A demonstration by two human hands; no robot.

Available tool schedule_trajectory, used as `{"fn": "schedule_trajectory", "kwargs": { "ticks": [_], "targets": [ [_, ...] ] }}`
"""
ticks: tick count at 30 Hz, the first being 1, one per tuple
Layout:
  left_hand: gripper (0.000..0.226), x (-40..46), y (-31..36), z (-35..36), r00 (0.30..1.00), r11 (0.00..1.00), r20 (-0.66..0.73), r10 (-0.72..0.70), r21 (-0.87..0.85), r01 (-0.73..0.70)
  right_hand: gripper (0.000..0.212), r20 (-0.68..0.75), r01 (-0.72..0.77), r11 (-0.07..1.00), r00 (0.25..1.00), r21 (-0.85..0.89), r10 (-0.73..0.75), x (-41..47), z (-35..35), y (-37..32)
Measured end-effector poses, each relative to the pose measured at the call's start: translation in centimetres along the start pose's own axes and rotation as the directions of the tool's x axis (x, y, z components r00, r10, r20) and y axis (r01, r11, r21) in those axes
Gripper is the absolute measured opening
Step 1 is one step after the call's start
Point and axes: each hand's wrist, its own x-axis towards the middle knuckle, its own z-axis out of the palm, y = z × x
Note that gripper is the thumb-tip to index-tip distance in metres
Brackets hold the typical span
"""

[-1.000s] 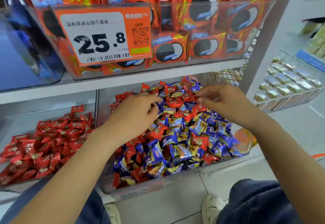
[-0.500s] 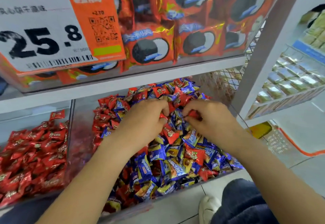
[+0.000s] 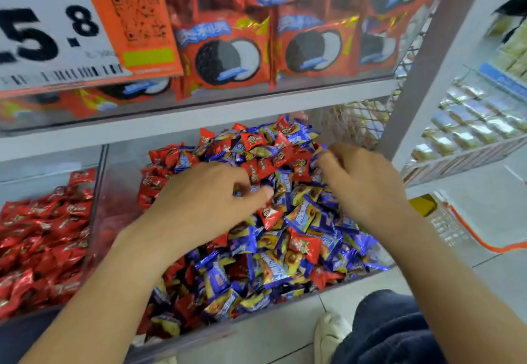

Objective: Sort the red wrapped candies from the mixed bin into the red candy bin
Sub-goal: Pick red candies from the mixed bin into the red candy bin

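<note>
- Mixed bin (image 3: 182, 343), clear-walled, lies under both hands, heaped with red candies (image 3: 303, 245) and blue candies (image 3: 216, 279) jumbled together
- Left hand (image 3: 205, 206) rests palm down on the heap, fingers curled into the wrappers; blur hides whether it holds one, so I cannot tell
- Right hand (image 3: 362, 183) sits just right of the left, apart from it, fingers bent down into the pile at its far edge; its grasp is also too blurred to tell
- Red bin (image 3: 98, 169) stands left of the left hand, wall to wall with the mixed bin, filled only with red candies
- Above the hands a shelf (image 3: 199, 119) carries a clear bin of cookie packs (image 3: 228, 58) fronted by an orange price tag (image 3: 85, 21)
- Right of the right hand rises a grey post (image 3: 422, 58); beyond it, a rack of pale packets (image 3: 470, 124)
- Below the wrists: a knee in dark trousers (image 3: 393, 332) and a white shoe (image 3: 330, 332) on the tiled floor
</note>
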Motion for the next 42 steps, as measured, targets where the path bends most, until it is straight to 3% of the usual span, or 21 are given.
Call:
{"fn": "schedule_trajectory", "kwargs": {
  "ticks": [5, 8, 14, 19, 23, 26, 30, 33, 35, 38, 40, 42],
  "targets": [
    [0.062, -0.4, 1.2, 0.7, 0.994, 0.994, 0.105, 0.029, 0.102, -0.039, 0.04, 0.013, 0.056, 0.99, 0.998, -0.127, -0.055, 0.3, 1.5, -0.6],
    [0.053, -0.4, 1.5, 1.0, 0.995, 0.994, 0.082, 0.061, 0.083, -0.068, 0.038, 0.035, 0.062, 0.99, 0.998, -0.125, -0.058, 0.8, 1.8, -0.5],
    [0.033, -0.5, 1.1, 0.8, 0.995, 0.998, 0.073, 0.069, -0.004, -0.069, 0.015, -0.011, 0.132, 0.99, 0.991, -0.049, -0.133, 0.8, 2.6, -0.9],
    [0.032, -0.6, 0.5, 1.1, 0.997, 0.996, 0.027, 0.069, -0.062, -0.067, 0.019, -0.058, 0.15, 0.989, 0.987, 0.018, -0.149, 0.6, 2.4, -1.3],
    [0.02, -0.6, -0.2, 1.0, 0.997, 0.991, -0.057, 0.058, -0.116, -0.065, 0.018, -0.01, 0.167, 0.977, 0.986, 0.134, -0.168, 0.4, 2.2, -1.2],
    [0.005, -0.6, -0.3, 0.5, 0.996, 0.991, -0.071, 0.058, -0.113, -0.065, 0.013, 0.118, 0.151, 0.967, 0.977, 0.206, -0.178, -0.1, 1.4, -1.7],
    [0.042, -0.7, -1.2, 0.1, 0.992, 0.995, -0.117, 0.038, -0.085, -0.048, 0.048, 0.189, 0.227, 0.963, 0.949, 0.146, -0.252, -0.5, 0.8, -1.6],
    [0.057, -1.1, -2.1, -0.4, 0.997, 0.995, -0.036, 0.065, -0.068, -0.067, 0.045, 0.272, 0.224, 0.928, 0.912, 0.298, -0.308, -1.1, -0.2, -1.1],
    [0.043, -1.3, -2.9, -0.6, 0.999, 0.996, 0.036, 0.041, -0.08, -0.038, 0.037, 0.34, 0.205, 0.915, 0.882, 0.348, -0.327, -1.8, -1.1, -1.1],
    [0.015, -1.8, -3.6, -0.8, 0.994, 0.999, 0.105, 0.019, -0.028, -0.017, 0.04, 0.411, 0.296, 0.943, 0.849, 0.151, -0.332, -2.7, -1.8, -1.2],
    [0.029, -2.0, -3.8, -0.6, 0.984, 0.999, 0.178, -0.01, 0.054, 0.0, 0.048, 0.477, 0.342, 0.939, 0.832, -0.038, -0.283, -3.2, -1.9, -1.5],
    [0.05, -2.2, -3.8, -0.2, 0.974, 0.99, 0.222, -0.049, 0.139, 0.018, 0.049, 0.511, 0.361, 0.926, 0.82, -0.112, -0.258, -3.2, -1.3, -1.4]
  ]
}}
